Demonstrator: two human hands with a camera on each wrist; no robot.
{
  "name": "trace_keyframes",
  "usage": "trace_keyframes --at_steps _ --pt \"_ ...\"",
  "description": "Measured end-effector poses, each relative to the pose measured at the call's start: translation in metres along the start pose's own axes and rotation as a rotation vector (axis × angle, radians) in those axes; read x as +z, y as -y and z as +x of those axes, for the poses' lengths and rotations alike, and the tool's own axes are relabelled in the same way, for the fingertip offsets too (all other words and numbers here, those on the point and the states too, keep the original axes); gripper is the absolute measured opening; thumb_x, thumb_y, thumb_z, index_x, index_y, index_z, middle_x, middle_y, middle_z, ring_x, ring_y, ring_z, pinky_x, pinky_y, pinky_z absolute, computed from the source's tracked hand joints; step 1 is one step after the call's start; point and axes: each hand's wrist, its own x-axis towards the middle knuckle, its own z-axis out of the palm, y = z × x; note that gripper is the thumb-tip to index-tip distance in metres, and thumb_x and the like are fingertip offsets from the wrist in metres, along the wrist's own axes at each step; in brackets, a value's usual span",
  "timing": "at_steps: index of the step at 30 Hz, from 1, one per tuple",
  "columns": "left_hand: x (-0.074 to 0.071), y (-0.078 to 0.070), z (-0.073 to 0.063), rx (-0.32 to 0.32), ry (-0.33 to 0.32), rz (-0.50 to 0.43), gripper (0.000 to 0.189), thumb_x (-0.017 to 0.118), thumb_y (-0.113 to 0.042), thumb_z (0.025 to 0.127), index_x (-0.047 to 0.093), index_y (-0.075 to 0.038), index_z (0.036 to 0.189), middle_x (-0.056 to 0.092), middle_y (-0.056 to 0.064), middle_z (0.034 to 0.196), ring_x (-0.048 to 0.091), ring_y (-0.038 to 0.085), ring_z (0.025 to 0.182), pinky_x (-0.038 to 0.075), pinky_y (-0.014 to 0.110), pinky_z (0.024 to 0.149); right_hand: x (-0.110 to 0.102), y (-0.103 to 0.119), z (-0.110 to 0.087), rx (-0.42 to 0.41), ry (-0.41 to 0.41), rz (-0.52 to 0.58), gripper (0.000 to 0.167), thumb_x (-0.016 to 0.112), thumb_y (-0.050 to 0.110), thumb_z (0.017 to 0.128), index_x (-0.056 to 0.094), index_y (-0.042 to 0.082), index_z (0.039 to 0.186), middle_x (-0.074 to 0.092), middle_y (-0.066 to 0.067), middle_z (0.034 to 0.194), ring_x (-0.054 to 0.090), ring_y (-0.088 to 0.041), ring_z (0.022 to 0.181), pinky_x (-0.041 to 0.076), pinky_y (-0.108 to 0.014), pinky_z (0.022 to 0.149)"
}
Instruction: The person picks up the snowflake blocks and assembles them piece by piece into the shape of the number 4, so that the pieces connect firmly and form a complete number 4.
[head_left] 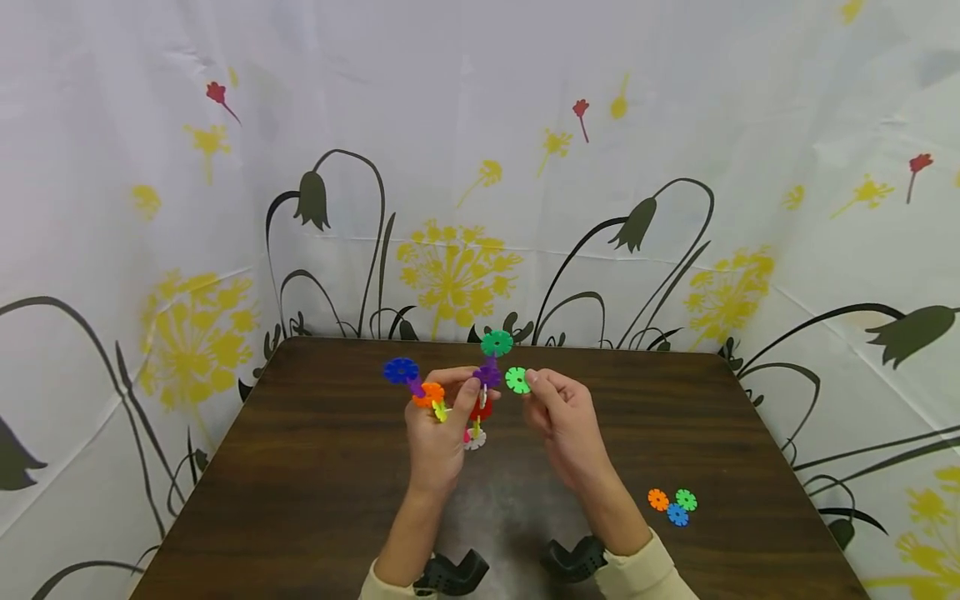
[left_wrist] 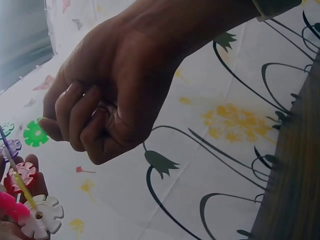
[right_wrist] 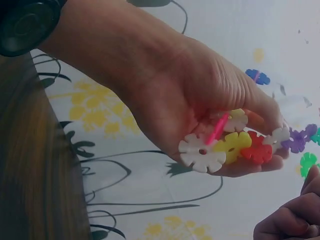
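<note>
My left hand (head_left: 438, 437) grips a chain of interlocked plastic snowflake discs. In the head view, a blue disc (head_left: 401, 370) and an orange disc (head_left: 429, 395) stick out on its left side. At the other end, a purple disc (head_left: 487, 375) joins a dark green disc (head_left: 497, 342) on top. The right wrist view shows a white disc (right_wrist: 202, 152), a yellow disc (right_wrist: 234, 147) and a red disc (right_wrist: 257, 148) along the left palm. My right hand (head_left: 568, 421) pinches a loose light green disc (head_left: 517, 380) by its edge, just right of the purple one.
Three loose discs lie on the brown table (head_left: 315, 500) at the right: an orange disc (head_left: 657, 499), a green disc (head_left: 686, 500) and a blue disc (head_left: 677, 515). Behind the table hangs a white flower-printed curtain (head_left: 465, 108). Black devices are strapped to both wrists.
</note>
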Motion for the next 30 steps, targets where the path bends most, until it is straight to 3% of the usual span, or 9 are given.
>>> trace_keyframes --at_steps 11,20,26,30 --pt "0.001 0.005 -0.002 0.067 0.039 0.019 0.012 0.068 0.006 0.101 0.068 0.015 0.109 0.077 0.002 0.110 0.080 0.020 0.087 0.066 0.033 0.083 0.003 0.003 -0.001 0.051 0.002 -0.013 0.033 0.058 0.026 0.113 0.067 0.012 0.084 0.035 0.004 0.052 0.026 -0.016 0.049 0.015 -0.036 0.051" --pt "0.007 0.011 -0.005 0.003 0.123 0.032 0.011 0.069 0.002 0.102 0.071 0.011 0.108 0.075 0.004 0.113 0.080 0.022 0.093 0.065 0.032 0.088 -0.015 0.006 -0.001 0.112 0.072 -0.016 0.037 0.052 0.025 0.115 0.062 0.009 0.083 0.033 -0.001 0.054 0.025 -0.022 0.052 0.017 -0.036 0.054" --pt "0.009 0.006 -0.005 -0.034 0.094 0.059 0.011 0.070 0.000 0.102 0.071 0.008 0.110 0.075 0.007 0.113 0.080 0.029 0.089 0.065 0.031 0.085 -0.019 0.005 0.000 0.090 0.086 -0.086 0.041 0.047 0.031 0.116 0.061 0.007 0.087 0.040 0.002 0.055 0.029 -0.019 0.051 0.023 -0.031 0.050" --pt "0.006 0.002 -0.003 -0.063 0.047 0.053 0.012 0.068 0.000 0.103 0.069 0.009 0.111 0.075 0.002 0.109 0.080 0.019 0.086 0.065 0.029 0.083 -0.034 0.000 -0.002 0.101 0.043 -0.180 0.046 0.046 0.040 0.116 0.065 0.009 0.088 0.046 0.003 0.057 0.034 -0.016 0.051 0.025 -0.031 0.048"
